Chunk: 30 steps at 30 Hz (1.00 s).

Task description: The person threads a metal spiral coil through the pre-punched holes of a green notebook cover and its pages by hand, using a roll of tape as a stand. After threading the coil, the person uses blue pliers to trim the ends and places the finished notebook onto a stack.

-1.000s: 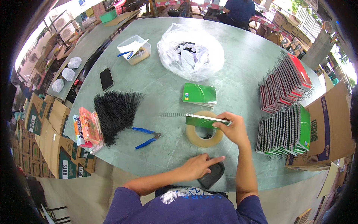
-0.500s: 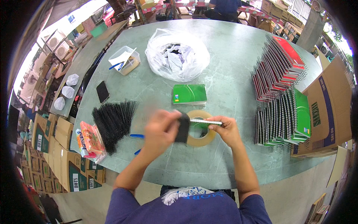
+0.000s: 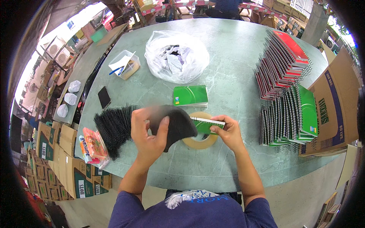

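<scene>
My right hand (image 3: 228,133) pinches a small green notebook (image 3: 205,125) by its right end, its pale page edges turned up. To its left, my left hand (image 3: 149,133) grips a dark, curved, pad-like piece (image 3: 175,123), thumb on the near side and fingers partly blurred behind. The dark piece overlaps the notebook's left end, and whether they touch I cannot tell. Below the notebook lies a large roll of clear tape (image 3: 201,144). Another green notebook (image 3: 191,95) rests flat just beyond my hands.
Black spiral coils (image 3: 113,127) lie left, beside colourful packets (image 3: 94,144) and a phone (image 3: 104,97). A plastic tub (image 3: 131,68) and white plastic bag (image 3: 176,57) stand farther back. Red notebooks (image 3: 291,47), green spiral notebooks (image 3: 306,110) and a carton (image 3: 330,110) occupy the right.
My left hand has moved a little left and turned, showing more of the dark piece. My right hand has tilted the notebook so its green cover shows more.
</scene>
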Each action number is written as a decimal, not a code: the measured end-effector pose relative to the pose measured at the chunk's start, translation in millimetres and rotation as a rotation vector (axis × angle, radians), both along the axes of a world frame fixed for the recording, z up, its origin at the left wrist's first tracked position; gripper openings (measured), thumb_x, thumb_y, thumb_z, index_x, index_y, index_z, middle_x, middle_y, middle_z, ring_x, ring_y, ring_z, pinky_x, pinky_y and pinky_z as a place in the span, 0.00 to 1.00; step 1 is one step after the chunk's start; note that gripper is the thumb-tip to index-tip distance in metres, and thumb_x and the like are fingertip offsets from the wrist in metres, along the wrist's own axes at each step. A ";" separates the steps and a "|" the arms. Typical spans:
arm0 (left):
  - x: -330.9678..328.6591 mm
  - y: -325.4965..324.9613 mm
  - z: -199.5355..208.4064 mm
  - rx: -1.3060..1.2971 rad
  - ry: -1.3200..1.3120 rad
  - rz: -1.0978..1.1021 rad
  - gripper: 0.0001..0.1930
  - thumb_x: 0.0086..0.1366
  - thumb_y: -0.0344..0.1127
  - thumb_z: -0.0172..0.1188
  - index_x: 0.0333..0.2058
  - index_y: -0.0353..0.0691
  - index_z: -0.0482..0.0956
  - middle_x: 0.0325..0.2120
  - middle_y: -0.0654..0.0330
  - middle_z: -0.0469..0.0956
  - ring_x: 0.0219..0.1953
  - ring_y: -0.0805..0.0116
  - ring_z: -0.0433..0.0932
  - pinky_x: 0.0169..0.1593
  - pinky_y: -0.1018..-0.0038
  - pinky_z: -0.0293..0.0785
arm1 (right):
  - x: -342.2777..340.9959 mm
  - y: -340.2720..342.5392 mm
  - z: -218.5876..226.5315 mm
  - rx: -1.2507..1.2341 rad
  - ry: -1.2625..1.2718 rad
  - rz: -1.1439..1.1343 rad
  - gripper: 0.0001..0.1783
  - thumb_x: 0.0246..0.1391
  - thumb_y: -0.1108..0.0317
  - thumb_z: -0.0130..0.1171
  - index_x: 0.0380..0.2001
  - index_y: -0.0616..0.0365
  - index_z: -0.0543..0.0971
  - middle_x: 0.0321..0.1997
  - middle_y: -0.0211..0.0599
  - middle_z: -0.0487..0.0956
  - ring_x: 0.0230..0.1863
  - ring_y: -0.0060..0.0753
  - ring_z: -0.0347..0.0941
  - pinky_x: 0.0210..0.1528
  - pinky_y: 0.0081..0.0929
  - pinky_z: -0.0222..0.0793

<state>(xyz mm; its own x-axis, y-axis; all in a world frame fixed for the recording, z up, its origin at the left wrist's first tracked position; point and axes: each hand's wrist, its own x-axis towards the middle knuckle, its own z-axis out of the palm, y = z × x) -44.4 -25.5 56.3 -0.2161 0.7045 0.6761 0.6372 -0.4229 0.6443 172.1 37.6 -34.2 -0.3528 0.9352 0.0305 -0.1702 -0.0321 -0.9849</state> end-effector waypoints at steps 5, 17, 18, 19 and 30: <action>2.5 -1.1 7.3 -0.094 0.096 -0.048 0.14 0.51 0.23 0.62 0.38 0.39 0.74 0.32 0.59 0.71 0.34 0.71 0.72 0.39 0.77 0.70 | -2.4 -2.9 1.6 0.117 -0.055 0.061 0.11 0.48 0.75 0.61 0.38 0.64 0.79 0.36 0.32 0.80 0.38 0.18 0.72 0.44 0.19 0.68; 21.0 -12.7 -43.8 -0.397 0.423 -0.338 0.14 0.47 0.24 0.63 0.35 0.40 0.77 0.29 0.58 0.74 0.31 0.63 0.74 0.34 0.73 0.71 | -5.9 -7.6 -0.1 0.106 0.004 0.128 0.11 0.49 0.76 0.60 0.39 0.64 0.78 0.37 0.34 0.80 0.41 0.22 0.73 0.45 0.21 0.68; 22.1 -8.8 -33.7 -0.404 0.423 -0.351 0.14 0.47 0.24 0.63 0.35 0.40 0.77 0.29 0.58 0.74 0.31 0.63 0.74 0.34 0.73 0.71 | -3.5 -9.6 -3.6 0.091 -0.015 0.124 0.11 0.49 0.76 0.60 0.39 0.64 0.78 0.38 0.34 0.80 0.41 0.21 0.73 0.45 0.20 0.68; 22.1 -0.8 -17.9 -0.225 0.318 -0.191 0.14 0.47 0.25 0.64 0.35 0.42 0.78 0.28 0.57 0.74 0.31 0.61 0.75 0.34 0.71 0.72 | -1.1 -11.4 -6.9 0.075 -0.035 0.119 0.11 0.49 0.76 0.60 0.39 0.64 0.78 0.38 0.34 0.80 0.41 0.21 0.73 0.45 0.20 0.68; 34.1 10.6 -14.0 -0.037 0.168 -0.011 0.15 0.47 0.26 0.65 0.36 0.43 0.79 0.30 0.56 0.74 0.32 0.59 0.76 0.36 0.69 0.73 | 9.0 -14.4 -1.5 0.238 -0.218 0.096 0.17 0.47 0.77 0.59 0.44 0.58 0.77 0.40 0.37 0.80 0.39 0.21 0.73 0.44 0.21 0.67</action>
<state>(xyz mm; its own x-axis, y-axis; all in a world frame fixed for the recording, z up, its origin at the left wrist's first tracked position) -10.3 -14.9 42.3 -0.0943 0.7309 0.6759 0.7326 -0.4087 0.5443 181.1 23.2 -35.7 -0.4615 0.8730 0.1579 0.0382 0.1973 -0.9796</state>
